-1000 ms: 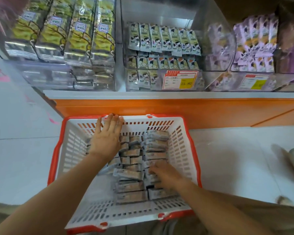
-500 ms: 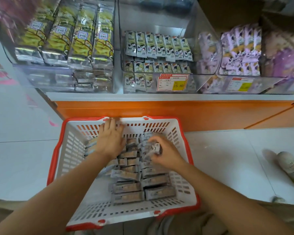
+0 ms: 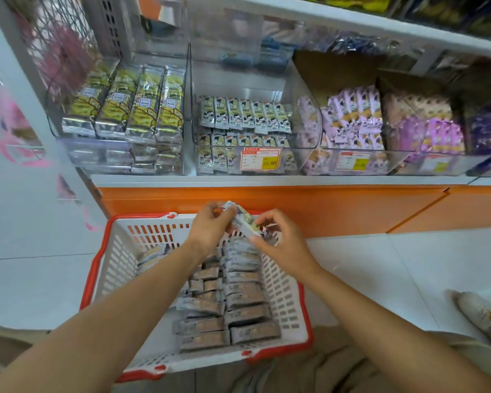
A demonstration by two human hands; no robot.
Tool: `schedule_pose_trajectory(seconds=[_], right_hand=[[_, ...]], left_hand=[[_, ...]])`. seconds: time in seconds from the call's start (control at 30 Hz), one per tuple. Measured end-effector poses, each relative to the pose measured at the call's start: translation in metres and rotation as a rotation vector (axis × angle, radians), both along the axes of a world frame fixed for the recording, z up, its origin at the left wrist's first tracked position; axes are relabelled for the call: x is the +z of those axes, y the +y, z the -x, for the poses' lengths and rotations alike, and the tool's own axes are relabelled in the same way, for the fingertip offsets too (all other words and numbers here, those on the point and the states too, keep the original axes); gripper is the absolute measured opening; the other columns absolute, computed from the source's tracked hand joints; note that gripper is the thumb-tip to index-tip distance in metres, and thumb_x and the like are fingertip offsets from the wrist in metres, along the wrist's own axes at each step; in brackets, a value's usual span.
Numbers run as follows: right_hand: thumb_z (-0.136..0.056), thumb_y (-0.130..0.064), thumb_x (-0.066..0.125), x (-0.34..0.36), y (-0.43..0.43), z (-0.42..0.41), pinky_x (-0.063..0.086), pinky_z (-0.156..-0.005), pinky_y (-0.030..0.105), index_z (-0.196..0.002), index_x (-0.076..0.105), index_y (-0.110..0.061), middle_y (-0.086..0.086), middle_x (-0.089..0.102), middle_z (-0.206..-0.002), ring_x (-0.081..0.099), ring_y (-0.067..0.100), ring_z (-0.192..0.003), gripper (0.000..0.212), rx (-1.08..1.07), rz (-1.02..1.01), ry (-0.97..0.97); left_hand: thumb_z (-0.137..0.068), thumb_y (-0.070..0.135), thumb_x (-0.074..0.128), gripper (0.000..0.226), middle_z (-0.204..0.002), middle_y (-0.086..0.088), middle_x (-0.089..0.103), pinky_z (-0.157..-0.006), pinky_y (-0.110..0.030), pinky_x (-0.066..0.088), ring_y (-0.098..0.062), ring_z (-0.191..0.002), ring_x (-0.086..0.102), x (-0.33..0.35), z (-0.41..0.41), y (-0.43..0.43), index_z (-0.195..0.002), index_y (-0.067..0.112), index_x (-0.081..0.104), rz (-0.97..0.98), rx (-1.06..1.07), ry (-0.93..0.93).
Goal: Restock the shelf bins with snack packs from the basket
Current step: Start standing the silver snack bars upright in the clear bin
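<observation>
The left hand [image 3: 211,229] and the right hand [image 3: 285,245] are close together above the far end of the basket [image 3: 116,259]. Both hands are gripping the same small bundle of snack packs [image 3: 243,221]. The left hand's fingers are curled around its upper end, and the right hand pinches its lower end between thumb and fingers. The bundle is tilted and is in the air, just over the far rim of the basket.

Below the hands, many more loose packs [image 3: 238,307] lie in the basket in rows, mostly in the middle and the right part. Their wrappers are grey with a brownish print. The basket is white plastic with a red rim. It stands on the white tiled floor [image 3: 408,265], just in front of the orange base panel [image 3: 295,205] of the shelf.

On the shelf above the panel, clear bins stand side by side. The middle bin [image 3: 238,78] holds small green-and-white packs [image 3: 244,117] standing in rows, and a price label [image 3: 260,162] is on its front. The left bin holds long yellow-green packs [image 3: 131,109]. To the right are purple packs [image 3: 352,120].

At the right edge, on the floor, there is what looks like a light shoe [image 3: 485,319].
</observation>
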State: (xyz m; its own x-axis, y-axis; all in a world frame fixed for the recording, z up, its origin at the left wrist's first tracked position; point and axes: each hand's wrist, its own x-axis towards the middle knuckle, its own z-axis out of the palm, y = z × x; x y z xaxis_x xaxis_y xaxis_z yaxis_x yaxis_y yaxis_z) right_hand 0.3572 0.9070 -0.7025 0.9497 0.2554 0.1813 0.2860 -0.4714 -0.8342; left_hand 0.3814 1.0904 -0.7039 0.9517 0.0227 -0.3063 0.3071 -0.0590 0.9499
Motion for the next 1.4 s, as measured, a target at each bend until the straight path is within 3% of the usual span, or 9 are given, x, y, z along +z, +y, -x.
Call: schedule_pose_trajectory(seconds=[0.13, 0.27, 0.33, 0.47, 0.6, 0.7, 0.8, 1.1, 1.4], right_hand=[[-0.084, -0.035, 0.067, 0.018, -0.003, -0.001, 0.046, -0.079, 0.029, -0.096, 0.061, -0.023, -0.015, 0.060, -0.095, 0.058, 0.010, -0.092, 0.018, -0.001, 0.073, -0.111], [-0.084, -0.017, 0.072, 0.038, -0.007, -0.007, 0.045, -0.069, 0.022, -0.094, 0.062, -0.021, -0.013, 0.062, -0.090, 0.058, 0.008, -0.080, 0.015, -0.018, 0.107, -0.159], [-0.085, -0.018, 0.072, 0.052, -0.011, -0.013, 0.050, -0.068, 0.026, -0.096, 0.063, -0.022, -0.011, 0.063, -0.091, 0.060, 0.008, -0.079, 0.015, -0.040, 0.097, -0.197], [-0.087, -0.014, 0.071, 0.096, -0.015, -0.031, 0.046, -0.069, 0.011, -0.101, 0.063, -0.020, -0.014, 0.063, -0.089, 0.059, -0.002, -0.079, 0.017, -0.182, 0.076, -0.239], [-0.087, -0.019, 0.070, 0.133, -0.018, -0.073, 0.051, -0.069, 0.020, -0.101, 0.066, -0.016, -0.007, 0.063, -0.084, 0.058, 0.001, -0.076, 0.014, -0.353, 0.196, -0.314], [-0.086, -0.029, 0.071, 0.142, -0.016, -0.107, 0.055, -0.073, 0.040, -0.096, 0.066, -0.021, -0.002, 0.064, -0.082, 0.062, 0.017, -0.078, 0.014, -0.449, 0.368, -0.276], [-0.086, -0.033, 0.071, 0.143, -0.006, -0.131, 0.055, -0.074, 0.036, -0.096, 0.067, -0.022, 0.000, 0.070, -0.084, 0.065, 0.019, -0.081, 0.015, -0.493, 0.561, -0.221], [-0.085, -0.036, 0.072, 0.130, 0.016, -0.166, 0.046, -0.068, 0.028, -0.098, 0.072, -0.021, 0.004, 0.070, -0.100, 0.066, 0.025, -0.094, 0.020, -0.539, 1.097, 0.000], [-0.085, -0.024, 0.070, 0.131, 0.023, -0.179, 0.043, -0.070, 0.031, -0.132, 0.055, -0.017, 0.011, 0.062, -0.121, 0.062, 0.031, -0.107, 0.050, -0.555, 1.219, 0.149]], left_hand=[[-0.094, 0.039, 0.062, 0.034, -0.086, -0.013, 0.069, -0.072, -0.045, 0.053, -0.029, -0.075, 0.064, 0.022, 0.001, -0.005, -0.112, 0.011, 0.058, -0.166, 0.007, -0.162], [-0.092, 0.049, 0.059, 0.041, -0.080, -0.003, 0.069, -0.067, -0.040, 0.051, -0.015, -0.069, 0.061, 0.043, 0.001, -0.011, -0.118, 0.017, 0.054, -0.315, 0.015, -0.302], [-0.093, 0.052, 0.054, 0.046, -0.096, 0.002, 0.066, -0.078, -0.035, 0.050, -0.013, -0.088, 0.059, 0.050, -0.002, -0.010, -0.125, 0.020, 0.049, -0.441, 0.083, -0.513], [-0.088, 0.038, 0.049, 0.057, -0.136, -0.010, 0.048, -0.109, -0.044, 0.031, -0.027, -0.130, 0.038, 0.061, -0.019, 0.007, -0.139, 0.011, 0.045, -0.930, 0.134, -0.951], [-0.089, 0.035, 0.056, 0.078, -0.159, -0.011, 0.028, -0.122, -0.048, -0.004, -0.030, -0.149, 0.016, 0.051, -0.036, 0.027, -0.156, 0.016, 0.020, -1.280, -0.114, -0.851], [-0.088, 0.031, 0.059, 0.089, -0.161, -0.011, 0.022, -0.121, -0.046, -0.011, -0.030, -0.150, 0.012, 0.043, -0.038, 0.035, -0.154, 0.018, 0.000, -1.343, -0.166, -0.819], [-0.090, 0.034, 0.056, 0.091, -0.163, -0.010, 0.014, -0.120, -0.046, -0.012, -0.029, -0.151, 0.006, 0.040, -0.040, 0.038, -0.152, 0.020, -0.010, -1.378, -0.180, -0.837], [-0.083, 0.027, 0.062, 0.092, -0.160, -0.013, 0.025, -0.121, -0.049, 0.000, -0.031, -0.149, 0.019, 0.026, -0.048, 0.041, -0.156, 0.014, 0.008, -1.350, -0.144, -0.967], [-0.076, 0.012, 0.065, 0.084, -0.153, -0.015, 0.039, -0.121, -0.048, 0.005, -0.034, -0.144, 0.032, 0.022, -0.050, 0.041, -0.153, 0.010, 0.030, -1.277, -0.073, -1.030]])
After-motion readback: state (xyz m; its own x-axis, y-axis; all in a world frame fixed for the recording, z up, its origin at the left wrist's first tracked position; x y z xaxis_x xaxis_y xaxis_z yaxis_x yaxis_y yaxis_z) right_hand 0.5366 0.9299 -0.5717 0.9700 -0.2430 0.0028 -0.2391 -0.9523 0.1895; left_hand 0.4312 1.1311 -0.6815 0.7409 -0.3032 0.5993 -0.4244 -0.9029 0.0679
